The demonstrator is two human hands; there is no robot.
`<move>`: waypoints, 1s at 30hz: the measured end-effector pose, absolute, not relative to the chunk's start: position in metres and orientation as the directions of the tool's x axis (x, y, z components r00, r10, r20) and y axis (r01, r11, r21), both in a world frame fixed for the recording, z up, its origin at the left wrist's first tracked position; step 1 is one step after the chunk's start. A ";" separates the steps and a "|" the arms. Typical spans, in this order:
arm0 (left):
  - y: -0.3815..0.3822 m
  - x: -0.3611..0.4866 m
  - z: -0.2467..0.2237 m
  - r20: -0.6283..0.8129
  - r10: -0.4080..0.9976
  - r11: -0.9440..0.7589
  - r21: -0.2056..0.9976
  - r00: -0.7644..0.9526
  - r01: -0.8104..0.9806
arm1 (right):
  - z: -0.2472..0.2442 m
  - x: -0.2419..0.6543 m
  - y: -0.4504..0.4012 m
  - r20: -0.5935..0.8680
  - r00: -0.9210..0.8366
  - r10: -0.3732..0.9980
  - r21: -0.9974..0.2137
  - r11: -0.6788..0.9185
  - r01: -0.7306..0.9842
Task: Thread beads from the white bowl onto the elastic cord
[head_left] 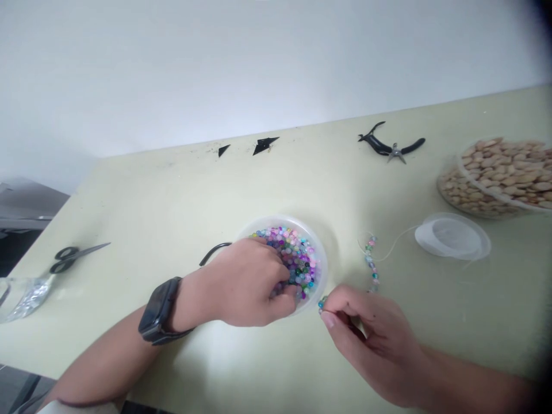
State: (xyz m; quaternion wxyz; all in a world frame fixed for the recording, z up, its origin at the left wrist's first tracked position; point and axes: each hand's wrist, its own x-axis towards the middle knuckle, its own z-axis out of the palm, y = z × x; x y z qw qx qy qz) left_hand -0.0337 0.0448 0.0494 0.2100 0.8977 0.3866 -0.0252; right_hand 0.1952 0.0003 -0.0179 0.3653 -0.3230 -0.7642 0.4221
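Note:
A round clear bowl [321, 253] holds many small beads [293, 244] in purple, pink, blue and green. My left hand [250, 282], with a dark watch on its wrist, reaches into the bowl; its fingertips are down among the beads, and what they hold, if anything, is hidden. To the right of the bowl, my right hand [366, 339] pinches the near end of a beaded string [370, 259] between thumb and index finger. The string curves up behind that hand, and its thin cord runs on to a white spool [452, 236].
Black-handled pliers [388, 146] lie at the back right, near a tub of nuts or seeds [504, 178]. Scissors [73, 257] and a clear container [21, 298] are at the left. Black scraps [264, 145] lie along the back edge.

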 end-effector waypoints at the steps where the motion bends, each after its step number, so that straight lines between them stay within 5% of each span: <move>1: 0.045 -0.034 0.049 -0.208 0.684 -0.611 0.360 0.699 0.705 | -0.018 0.195 0.001 0.287 -0.525 0.801 -0.882 0.435 0.180; 19: 0.045 -0.032 0.046 -0.272 0.705 -0.581 0.307 0.655 0.754 | -0.018 0.195 0.001 0.290 -0.523 0.802 -0.887 0.431 0.169; 30: 0.044 -0.035 0.046 -0.200 0.688 -0.600 0.385 0.698 0.702 | -0.017 0.193 0.001 0.303 -0.507 0.807 -0.880 0.441 0.176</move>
